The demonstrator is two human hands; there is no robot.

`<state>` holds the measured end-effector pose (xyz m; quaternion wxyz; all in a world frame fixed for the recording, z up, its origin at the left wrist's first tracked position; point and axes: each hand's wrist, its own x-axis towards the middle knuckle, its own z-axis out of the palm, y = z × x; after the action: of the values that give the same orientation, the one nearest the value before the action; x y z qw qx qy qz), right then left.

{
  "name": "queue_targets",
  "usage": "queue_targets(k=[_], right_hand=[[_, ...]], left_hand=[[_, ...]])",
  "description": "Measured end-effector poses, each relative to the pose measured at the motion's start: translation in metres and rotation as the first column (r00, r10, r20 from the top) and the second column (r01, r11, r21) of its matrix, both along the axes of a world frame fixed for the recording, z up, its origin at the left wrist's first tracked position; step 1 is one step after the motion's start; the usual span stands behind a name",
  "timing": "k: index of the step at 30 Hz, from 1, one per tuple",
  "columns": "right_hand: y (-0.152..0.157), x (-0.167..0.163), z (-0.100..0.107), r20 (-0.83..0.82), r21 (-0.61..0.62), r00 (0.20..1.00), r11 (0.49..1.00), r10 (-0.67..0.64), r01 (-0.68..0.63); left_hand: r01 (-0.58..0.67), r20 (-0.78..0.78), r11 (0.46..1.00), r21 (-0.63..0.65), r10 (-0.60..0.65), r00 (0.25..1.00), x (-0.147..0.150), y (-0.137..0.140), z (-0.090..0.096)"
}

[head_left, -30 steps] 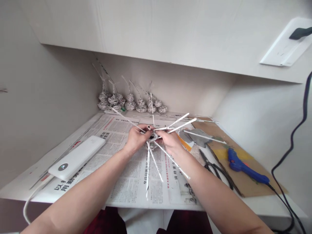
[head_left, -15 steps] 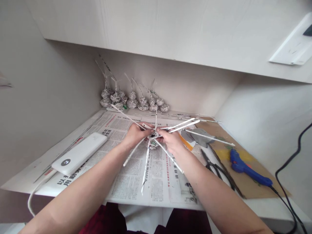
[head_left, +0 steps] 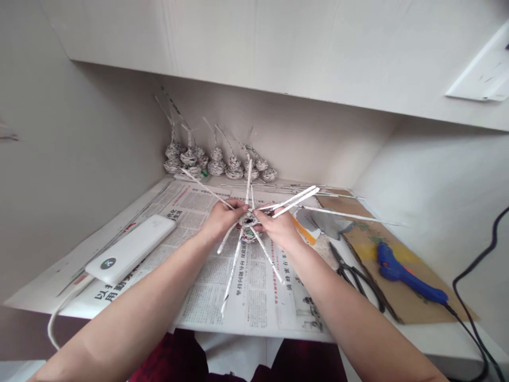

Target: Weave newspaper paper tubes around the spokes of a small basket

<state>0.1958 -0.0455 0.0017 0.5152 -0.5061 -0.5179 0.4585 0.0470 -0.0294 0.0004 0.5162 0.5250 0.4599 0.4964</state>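
The small woven paper piece (head_left: 250, 236) is held over the newspaper (head_left: 202, 310); it should be light and not slippery, its body fairly firm, its radiating paper rods (head_left: 267, 255) easily creased, so the woven rim seems the place to hold. The left hand (head_left: 222, 217) and right hand (head_left: 279, 228) pinch that rim, thumbs nearly meeting; gourd-shaped pieces (head_left: 217, 166) stand behind

- The left hand (head_left: 222, 220) and right hand (head_left: 280, 225) pinch a small woven paper piece (head_left: 249, 235), its sticks (head_left: 268, 254) fanning outward.
- Over by the back wall (head_left: 322, 146), woven gourds (head_left: 217, 166) stand.
- Scissors (head_left: 341, 265) lie near a blue glue gun (head_left: 411, 278) on cardboard (head_left: 401, 305).
- A white power bank (head_left: 135, 246) rests on newspaper (head_left: 207, 302).
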Motion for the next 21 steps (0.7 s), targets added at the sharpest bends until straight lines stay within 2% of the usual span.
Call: queue_targets(k=[5, 10, 13, 17, 21], right_hand=[[-0.001, 0.000, 0.002, 0.030, 0.006, 0.999, 1.000, -0.025, 0.025], [-0.004, -0.002, 0.003, 0.051, 0.036, 0.996, 0.997, -0.069, 0.067], [-0.006, -0.002, 0.004, 0.098, 0.067, 0.994, 0.997, -0.055, 0.048], [-0.007, -0.002, 0.005, 0.128, 0.070, 0.991, 0.997, -0.035, 0.026], [-0.005, -0.001, 0.003, 0.099, 0.049, 0.995, 0.998, -0.029, 0.024]], left_hand=[[-0.033, -0.133, 0.992, 0.125, 0.049, 0.990, 0.001, -0.005, 0.005], [0.049, -0.176, 0.987, 0.152, -0.021, 0.984, -0.001, -0.007, 0.008], [0.033, -0.168, 0.985, 0.167, -0.004, 0.986, -0.001, -0.005, 0.004], [-0.016, -0.073, 0.993, 0.114, 0.024, 0.997, 0.003, -0.004, -0.001], [0.022, 0.100, 1.000, -0.006, -0.022, 0.995, 0.006, -0.005, -0.001]])
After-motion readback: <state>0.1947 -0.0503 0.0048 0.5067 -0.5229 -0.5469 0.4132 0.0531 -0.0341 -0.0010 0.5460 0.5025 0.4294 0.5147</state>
